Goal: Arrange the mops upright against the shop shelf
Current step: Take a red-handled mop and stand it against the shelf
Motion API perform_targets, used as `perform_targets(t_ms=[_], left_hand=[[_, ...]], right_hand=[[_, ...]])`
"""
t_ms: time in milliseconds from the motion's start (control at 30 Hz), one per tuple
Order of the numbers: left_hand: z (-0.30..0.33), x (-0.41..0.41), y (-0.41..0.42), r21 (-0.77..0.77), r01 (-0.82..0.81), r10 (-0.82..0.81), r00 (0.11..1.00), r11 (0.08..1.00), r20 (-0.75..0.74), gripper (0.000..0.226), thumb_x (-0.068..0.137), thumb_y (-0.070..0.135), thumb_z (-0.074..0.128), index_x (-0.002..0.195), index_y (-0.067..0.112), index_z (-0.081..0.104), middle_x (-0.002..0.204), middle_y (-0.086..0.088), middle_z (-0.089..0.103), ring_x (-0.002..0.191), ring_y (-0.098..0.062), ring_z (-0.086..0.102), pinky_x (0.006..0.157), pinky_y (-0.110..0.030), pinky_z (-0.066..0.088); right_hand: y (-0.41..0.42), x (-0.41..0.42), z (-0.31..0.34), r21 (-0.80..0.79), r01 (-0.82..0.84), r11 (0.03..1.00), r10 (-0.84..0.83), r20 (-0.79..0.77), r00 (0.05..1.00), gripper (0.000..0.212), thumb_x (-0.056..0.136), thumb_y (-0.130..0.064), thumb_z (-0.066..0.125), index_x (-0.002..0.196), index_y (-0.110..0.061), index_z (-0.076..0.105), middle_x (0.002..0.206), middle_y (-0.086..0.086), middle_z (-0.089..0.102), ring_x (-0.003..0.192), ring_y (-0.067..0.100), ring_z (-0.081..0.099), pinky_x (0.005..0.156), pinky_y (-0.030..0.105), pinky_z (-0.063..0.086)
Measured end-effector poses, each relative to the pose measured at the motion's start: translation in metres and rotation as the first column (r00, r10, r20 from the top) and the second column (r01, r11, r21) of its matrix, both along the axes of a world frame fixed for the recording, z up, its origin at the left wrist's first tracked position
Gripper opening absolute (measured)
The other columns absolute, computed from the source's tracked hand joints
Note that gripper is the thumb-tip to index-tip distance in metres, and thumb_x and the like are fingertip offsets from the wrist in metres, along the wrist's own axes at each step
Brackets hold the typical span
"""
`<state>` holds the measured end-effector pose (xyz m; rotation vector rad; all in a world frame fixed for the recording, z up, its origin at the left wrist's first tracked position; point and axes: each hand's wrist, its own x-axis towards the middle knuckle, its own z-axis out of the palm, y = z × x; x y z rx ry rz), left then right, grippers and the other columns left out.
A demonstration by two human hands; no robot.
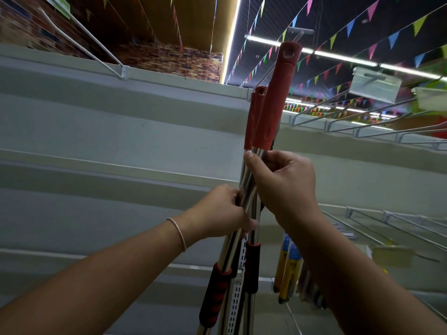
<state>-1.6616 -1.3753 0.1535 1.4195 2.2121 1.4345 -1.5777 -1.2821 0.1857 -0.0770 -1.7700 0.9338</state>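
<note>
Dim shop interior; long white ceiling light strips (343,55) are glowing above the fingers. Shiny chrome mop poles (249,189) are catching glare between fingers. Wide-angle distortion is bending edges; right side is blurring.

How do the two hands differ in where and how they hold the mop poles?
The right hand is higher, just under the red grips; the left hand is lower, above the black-and-red foam sleeves. The right hand curls round the poles from the right, its thumb pointing up; the left hand wraps them from the left. Only the left wrist wears a thin band. Both grip the same bundle of shiny metal poles.
</note>
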Motion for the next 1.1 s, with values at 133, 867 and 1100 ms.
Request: perform_targets(t_ms=[133,867,1100], left_hand=[[-0.001,0.003,0.007,-0.009,-0.025,0.025,1.0,1.0,-0.012,0.021,0.074,0.011,0.078,0.071,0.015,0.058,0.069,-0.006,0.065,0.07,-0.023,0.071,0.077,-0.047,0.06],[-0.008,0.001,0.025,0.044,-0.126,0.127,0.992,0.991,-0.021,0.018,0.076,0.009,0.077,0.072,0.013,0.059,0.068,-0.007,0.066,0.067,-0.022,0.071,0.068,-0.036,0.061],[-0.018,-0.019,0.04,-0.029,-0.187,0.185,0.982,0.982,-0.046,0.016,0.075,0.013,0.074,0.07,0.016,0.059,0.07,-0.009,0.069,0.069,-0.023,0.071,0.073,-0.043,0.061]], right_hand=[[0.007,0.0,-0.004,-0.012,-0.014,1.0,0.015,0.021,1.0,0.035,0.069,-0.056,0.065,0.073,-0.022,0.072,0.066,0.003,0.072,0.063,0.026,0.071,0.061,0.052,0.058],[0.02,-0.006,0.003,-0.038,-0.057,0.998,0.062,0.117,0.991,0.019,0.088,-0.03,0.071,0.073,-0.018,0.071,0.068,0.006,0.072,0.065,0.027,0.07,0.065,0.054,0.058],[0.033,-0.03,-0.004,-0.103,-0.042,0.994,0.062,0.201,0.978,0.021,0.086,-0.034,0.071,0.068,-0.023,0.069,0.073,0.005,0.074,0.071,0.026,0.073,0.071,0.052,0.06]])
